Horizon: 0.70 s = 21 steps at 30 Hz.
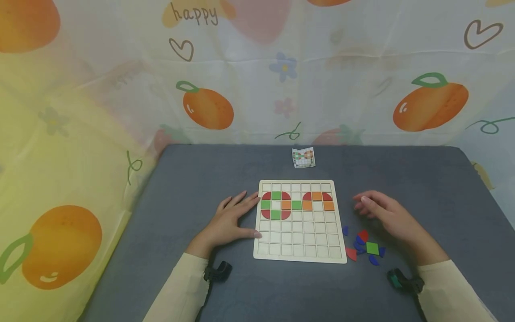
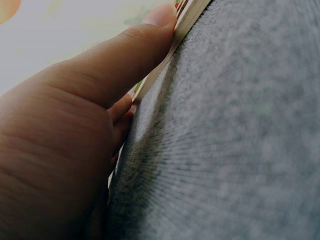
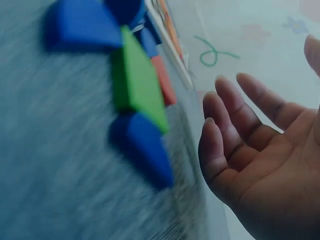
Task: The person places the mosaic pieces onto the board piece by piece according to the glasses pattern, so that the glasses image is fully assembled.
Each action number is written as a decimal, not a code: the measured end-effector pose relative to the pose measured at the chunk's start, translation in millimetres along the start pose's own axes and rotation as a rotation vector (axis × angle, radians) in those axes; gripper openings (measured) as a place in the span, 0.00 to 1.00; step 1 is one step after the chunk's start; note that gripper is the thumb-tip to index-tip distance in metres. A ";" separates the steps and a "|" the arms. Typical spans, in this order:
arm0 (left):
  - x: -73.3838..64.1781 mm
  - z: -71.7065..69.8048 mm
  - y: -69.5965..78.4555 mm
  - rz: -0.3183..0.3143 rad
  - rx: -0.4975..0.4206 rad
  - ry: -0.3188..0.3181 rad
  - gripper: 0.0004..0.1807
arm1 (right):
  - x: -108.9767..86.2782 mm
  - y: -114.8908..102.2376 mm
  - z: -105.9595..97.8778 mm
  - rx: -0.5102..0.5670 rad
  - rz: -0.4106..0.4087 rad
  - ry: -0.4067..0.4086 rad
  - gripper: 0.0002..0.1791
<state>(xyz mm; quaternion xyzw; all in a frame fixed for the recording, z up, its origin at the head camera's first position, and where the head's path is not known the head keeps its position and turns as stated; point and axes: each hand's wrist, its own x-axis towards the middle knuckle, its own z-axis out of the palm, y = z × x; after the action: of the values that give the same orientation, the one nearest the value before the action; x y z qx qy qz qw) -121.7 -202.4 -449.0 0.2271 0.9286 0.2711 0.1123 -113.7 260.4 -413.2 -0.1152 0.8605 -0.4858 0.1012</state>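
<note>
A pale wooden grid board [image 1: 297, 259] lies on the grey table, with red, green and orange pieces set in its upper cells. My left hand [image 1: 231, 221] rests along the board's left edge, thumb on the lower rim and straight fingers at the upper side. In the left wrist view the thumb [image 2: 130, 55] touches the wooden edge [image 2: 170, 47]. To the right of the board hovers my right hand [image 1: 386, 214], its fingers loosely curled around nothing. Below it lie loose pieces: a green square [image 1: 372, 248], a red quarter-round piece [image 1: 351, 254] and several blue pieces [image 1: 373, 260].
A small printed pattern card [image 1: 303, 158] lies beyond the board, near the table's far edge. Behind the table [image 1: 217, 170] hangs a curtain [image 1: 249, 89] with fruit prints. Dark camera bands [image 1: 219, 272] sit on both wrists.
</note>
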 end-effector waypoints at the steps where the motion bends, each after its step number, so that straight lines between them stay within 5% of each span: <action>1: 0.0 0.0 -0.3 0.002 -0.002 0.000 0.60 | -1.8 2.3 -0.3 0.003 -0.005 -0.002 0.23; 11: 0.0 1.3 -1.1 -0.006 -0.004 -0.004 0.60 | -15.6 20.2 0.9 0.049 0.001 -0.061 0.19; 21: -0.4 0.8 -1.1 0.010 -0.005 0.013 0.60 | -20.3 31.8 -7.3 -0.031 -0.036 -0.092 0.23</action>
<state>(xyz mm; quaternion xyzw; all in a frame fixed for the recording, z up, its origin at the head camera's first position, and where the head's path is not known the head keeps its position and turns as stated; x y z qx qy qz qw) -121.5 -203.0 -450.3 0.2296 0.9276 0.2753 0.1053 -99.6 288.3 -435.5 -0.1546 0.8602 -0.4683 0.1299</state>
